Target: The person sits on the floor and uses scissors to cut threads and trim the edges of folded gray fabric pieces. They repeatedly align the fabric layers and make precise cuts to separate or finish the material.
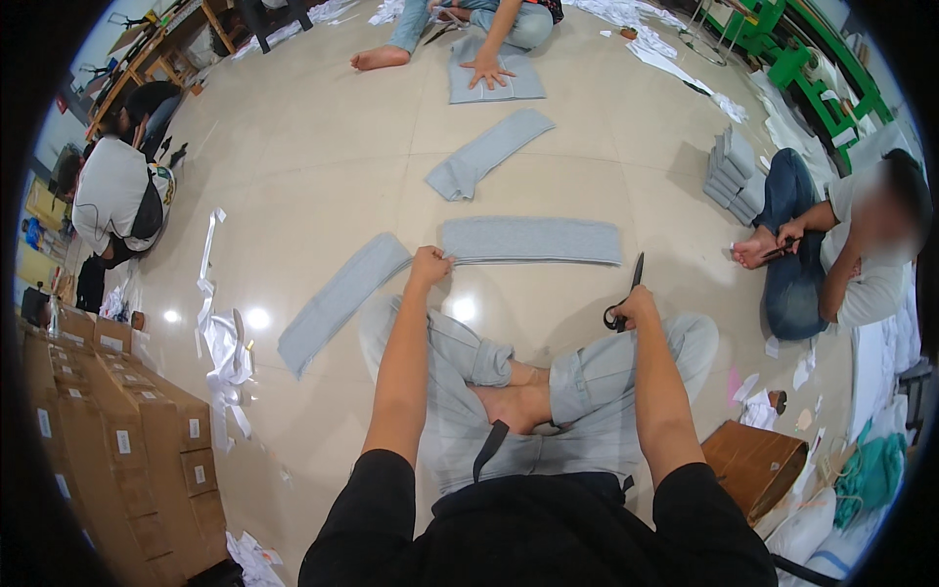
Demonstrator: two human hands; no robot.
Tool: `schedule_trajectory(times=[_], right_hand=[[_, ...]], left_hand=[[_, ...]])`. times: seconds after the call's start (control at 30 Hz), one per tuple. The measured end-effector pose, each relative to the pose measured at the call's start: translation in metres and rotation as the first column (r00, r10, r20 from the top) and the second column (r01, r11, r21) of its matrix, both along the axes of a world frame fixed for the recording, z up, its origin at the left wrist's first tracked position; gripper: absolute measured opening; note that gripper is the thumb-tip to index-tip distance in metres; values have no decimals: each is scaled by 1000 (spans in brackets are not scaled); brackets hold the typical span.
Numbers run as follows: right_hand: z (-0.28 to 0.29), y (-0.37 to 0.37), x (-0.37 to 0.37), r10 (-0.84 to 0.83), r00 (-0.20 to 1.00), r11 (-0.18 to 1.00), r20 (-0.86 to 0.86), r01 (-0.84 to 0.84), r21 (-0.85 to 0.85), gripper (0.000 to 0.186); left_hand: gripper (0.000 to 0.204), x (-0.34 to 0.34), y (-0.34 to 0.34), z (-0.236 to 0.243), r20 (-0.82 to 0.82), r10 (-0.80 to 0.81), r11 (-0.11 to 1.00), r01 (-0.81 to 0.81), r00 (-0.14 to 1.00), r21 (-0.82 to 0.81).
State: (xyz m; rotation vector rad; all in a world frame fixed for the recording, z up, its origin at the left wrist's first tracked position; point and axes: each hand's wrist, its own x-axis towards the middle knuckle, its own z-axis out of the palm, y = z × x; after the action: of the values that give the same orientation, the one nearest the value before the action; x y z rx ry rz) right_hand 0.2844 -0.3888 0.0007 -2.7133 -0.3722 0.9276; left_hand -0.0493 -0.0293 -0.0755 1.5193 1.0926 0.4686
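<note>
right hand (638, 305) at centre frame, fingers closed around one pair of black scissors (626, 292); left hand (428, 264) pinching the left end of a grey cloth strip (533, 241) on the floor (313, 157); four strips counted, farther ones toward the top.

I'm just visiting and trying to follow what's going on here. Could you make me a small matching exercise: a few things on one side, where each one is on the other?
Things:
1. scissors
2. grey cloth strip
3. cardboard boxes
4. stack of grey pieces

Places:
A. piled along the person's left
B. in the right hand
C. beside a seated co-worker, far right
D. on the floor, its end pinched by the left hand

Pairs: 1-B, 2-D, 3-A, 4-C
</note>
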Motion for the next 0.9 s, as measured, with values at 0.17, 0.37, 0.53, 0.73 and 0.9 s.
schedule_trajectory(times=[0.17,0.37,0.53,0.73,0.9], right_hand=[[0,-14,10,-24,999,999,-31,26,39,35],[13,0,-13,-293,808,661,-512,558,502,18],[25,-34,-33,-107,715,154,-691,698,699,17],[75,21,-104,117,703,412,-702,609,678,28],[54,72,-110,293,543,805,-787,303,509,32]], left_hand=[[23,14,-7,6,-48,25,981,-34,999,-192],[22,-14,15,-6,-203,-67,994,49,977,-96],[34,1,-10,21,-392,-105,977,168,914,130],[35,2,-10,26,-546,-52,969,174,836,174],[22,-3,-4,31,-510,-121,983,175,852,60]])
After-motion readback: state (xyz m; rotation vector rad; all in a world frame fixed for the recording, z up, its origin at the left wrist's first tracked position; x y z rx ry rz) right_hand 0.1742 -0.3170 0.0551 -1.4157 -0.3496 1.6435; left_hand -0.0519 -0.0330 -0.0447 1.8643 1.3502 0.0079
